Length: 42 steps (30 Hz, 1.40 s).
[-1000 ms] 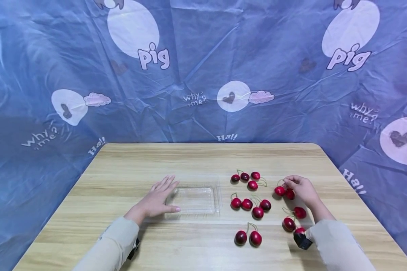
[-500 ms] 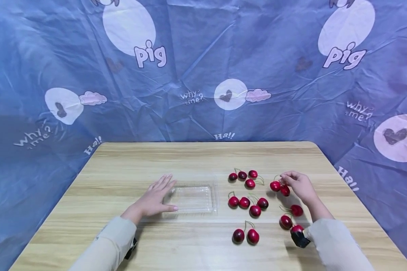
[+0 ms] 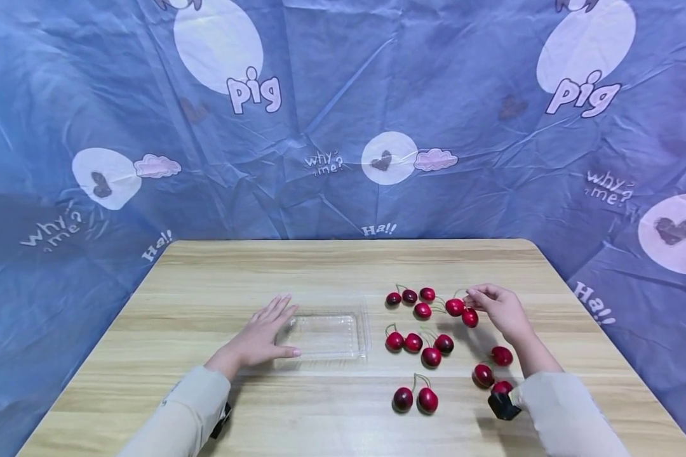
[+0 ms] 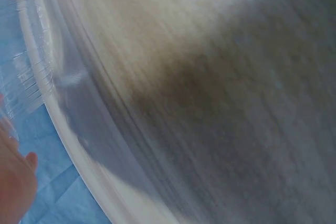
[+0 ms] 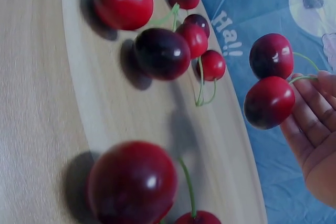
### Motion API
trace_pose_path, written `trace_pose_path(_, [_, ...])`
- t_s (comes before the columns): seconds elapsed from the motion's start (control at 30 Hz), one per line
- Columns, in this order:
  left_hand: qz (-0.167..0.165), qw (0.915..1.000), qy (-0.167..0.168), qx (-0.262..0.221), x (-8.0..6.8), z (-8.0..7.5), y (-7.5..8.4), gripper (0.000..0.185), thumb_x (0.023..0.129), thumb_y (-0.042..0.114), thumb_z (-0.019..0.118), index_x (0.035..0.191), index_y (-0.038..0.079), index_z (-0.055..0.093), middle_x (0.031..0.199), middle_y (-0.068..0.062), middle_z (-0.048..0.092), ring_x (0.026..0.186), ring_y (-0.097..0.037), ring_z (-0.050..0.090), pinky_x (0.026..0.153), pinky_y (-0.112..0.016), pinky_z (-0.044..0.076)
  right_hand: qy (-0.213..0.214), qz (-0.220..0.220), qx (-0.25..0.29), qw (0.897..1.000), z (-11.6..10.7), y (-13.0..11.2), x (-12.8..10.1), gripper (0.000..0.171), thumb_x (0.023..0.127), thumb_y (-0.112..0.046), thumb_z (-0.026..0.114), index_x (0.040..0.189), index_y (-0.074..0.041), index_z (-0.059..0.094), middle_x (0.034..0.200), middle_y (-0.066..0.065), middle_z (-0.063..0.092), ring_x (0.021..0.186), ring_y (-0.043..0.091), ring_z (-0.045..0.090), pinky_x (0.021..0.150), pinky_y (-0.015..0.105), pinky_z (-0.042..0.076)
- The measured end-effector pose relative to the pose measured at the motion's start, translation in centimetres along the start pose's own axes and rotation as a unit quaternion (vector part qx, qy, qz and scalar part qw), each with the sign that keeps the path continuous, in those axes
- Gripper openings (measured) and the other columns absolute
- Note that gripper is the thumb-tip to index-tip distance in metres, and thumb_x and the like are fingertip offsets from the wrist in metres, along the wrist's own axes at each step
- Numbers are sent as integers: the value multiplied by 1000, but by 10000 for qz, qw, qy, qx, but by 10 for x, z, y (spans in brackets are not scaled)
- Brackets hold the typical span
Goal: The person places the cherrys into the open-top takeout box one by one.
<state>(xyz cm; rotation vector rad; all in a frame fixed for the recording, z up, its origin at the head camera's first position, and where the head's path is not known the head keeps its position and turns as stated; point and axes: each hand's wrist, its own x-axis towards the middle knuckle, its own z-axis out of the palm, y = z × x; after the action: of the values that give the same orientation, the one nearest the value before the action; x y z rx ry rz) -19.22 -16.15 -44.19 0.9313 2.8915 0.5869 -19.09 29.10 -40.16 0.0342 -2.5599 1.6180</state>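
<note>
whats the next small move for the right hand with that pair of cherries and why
Probably carry them left over the clear tray and let go. The right hand pinches the stems of a cherry pair lifted off the table, while the left hand rests flat on the tray's edge, steadying it. The tray looks empty.

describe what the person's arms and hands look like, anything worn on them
Both arms wear long pale beige sleeves reaching the wrists. The left hand and right hand are bare, with no gloves or rings visible. A small black device is strapped under the right sleeve; a dark one shows under the left sleeve.
</note>
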Motion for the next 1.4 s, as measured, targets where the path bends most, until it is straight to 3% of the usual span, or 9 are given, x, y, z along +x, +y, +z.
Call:
trace_pose_path(0.23, [-11, 10000, -9, -22, 0, 0, 0, 86, 73, 56, 55, 137, 7, 23, 143, -13, 8, 129, -29, 2, 98, -54, 11, -99, 56, 329, 9994, 7, -9, -2, 40, 89, -22, 48, 101, 15, 49, 79, -1, 64, 72, 7, 60, 69, 23, 48])
trace_pose_path(0.6, [-67, 9999, -48, -65, -1, 2, 1, 85, 73, 52, 57, 137, 7, 23, 143, -13, 8, 129, -31, 3, 97, -55, 12, -161, -293, 1163, 9927, 21, -6, -4, 32, 86, -25, 53, 92, 6, 56, 78, 1, 64, 72, 10, 61, 66, 21, 48])
trace_pose_path(0.83, [-96, 9999, -69, -113, -3, 2, 1, 86, 73, 54, 57, 137, 7, 23, 143, -12, 8, 129, -30, 4, 98, -54, 12, -351, -497, 1665, 9842, 29, 32, 14, 23, 86, -21, 54, 97, -1, 59, 86, 9, 64, 77, 19, 62, 68, 25, 49])
trace_pose_path(0.87, [-90, 9999, -71, -119, -4, 1, 1, 86, 73, 54, 57, 137, 7, 23, 143, -12, 8, 129, -30, 3, 98, -54, 12, -302, -400, 1522, 9871, 30, 27, 12, 26, 86, -22, 54, 97, 1, 58, 86, 10, 64, 77, 20, 61, 70, 27, 49])
trace_pose_path(0.93, [-81, 9999, -66, -112, -4, 1, 1, 86, 73, 55, 56, 137, 7, 23, 143, -13, 8, 129, -31, 3, 97, -55, 12, -211, -503, 1524, 9868, 34, 44, 19, 25, 85, -25, 56, 96, -3, 59, 86, 8, 64, 77, 19, 62, 69, 27, 49])
trace_pose_path(0.97, [-85, 9999, -72, -110, -4, 1, 1, 87, 73, 56, 56, 137, 7, 23, 143, -12, 8, 129, -31, 3, 97, -55, 12, -165, -455, 1401, 9890, 36, 33, 16, 28, 85, -23, 55, 98, 1, 58, 87, 13, 63, 77, 20, 62, 70, 29, 49])
trace_pose_path(1.1, [-116, 9998, -116, -102, -3, 1, 0, 87, 73, 57, 55, 137, 8, 22, 143, -12, 7, 129, -29, 2, 98, -54, 11, -53, -305, 1145, 9929, 42, -6, 1, 33, 86, -23, 54, 98, 7, 55, 80, 3, 64, 73, 12, 61, 69, 26, 49])
trace_pose_path(1.17, [-115, 9998, -128, -100, -2, 1, 0, 87, 73, 57, 55, 137, 8, 21, 143, -12, 7, 129, -29, 1, 98, -54, 11, -82, -113, 1022, 9947, 45, -41, -13, 37, 87, -19, 52, 98, 16, 50, 79, 2, 63, 72, 11, 60, 70, 27, 49])
trace_pose_path(1.4, [-85, 9999, -105, -75, 1, -2, 0, 88, 72, 58, 54, 137, 7, 22, 143, -12, 7, 129, -28, 1, 97, -54, 12, -251, -134, 1237, 9919, 54, -52, -15, 34, 86, -18, 53, 96, 14, 51, 78, 3, 63, 71, 11, 60, 71, 31, 49])
